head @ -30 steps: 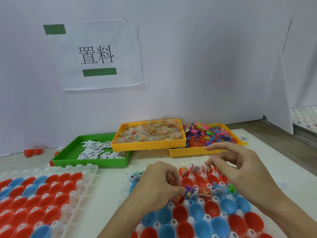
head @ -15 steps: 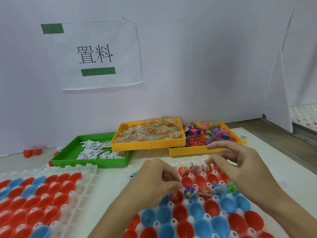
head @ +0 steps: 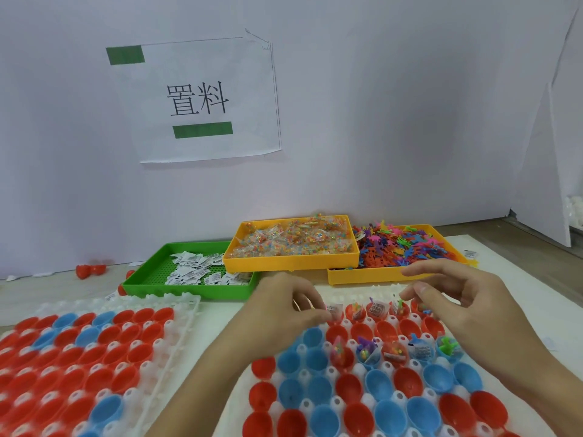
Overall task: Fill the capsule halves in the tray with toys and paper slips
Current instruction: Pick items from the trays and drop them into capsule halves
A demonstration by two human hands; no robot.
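The white capsule tray [head: 318,370] lay at the near centre of the table, its wells seated with red and blue capsule halves [head: 410,381]. Along the far row several red halves already held a folded paper slip [head: 333,310] or small bagged bits, and the next filled row carried a bag of beads [head: 339,351], a purple toy [head: 366,343], another slip [head: 421,351] and a green toy [head: 448,345]; the nearer rows of halves stood bare.

The left hand [head: 284,307] hovered over the tray's far left corner with its fingers curled inward, tips close by the slip in the end half; whether it pinched anything I could not tell. The right hand [head: 467,301] hung above the far right halves, fingers loosely bent and spread apart, index finger stretched out, holding nothing visible.

A second white tray [head: 176,313] of red and blue halves sat to the left. Behind both were a green bin [head: 189,291] of paper slips, an orange bin [head: 290,263] of bagged beads partly resting on the green bin and on a yellow bin [head: 362,277] of coloured plastic toys. A printed sign [head: 202,99] was fixed to the white wall behind.
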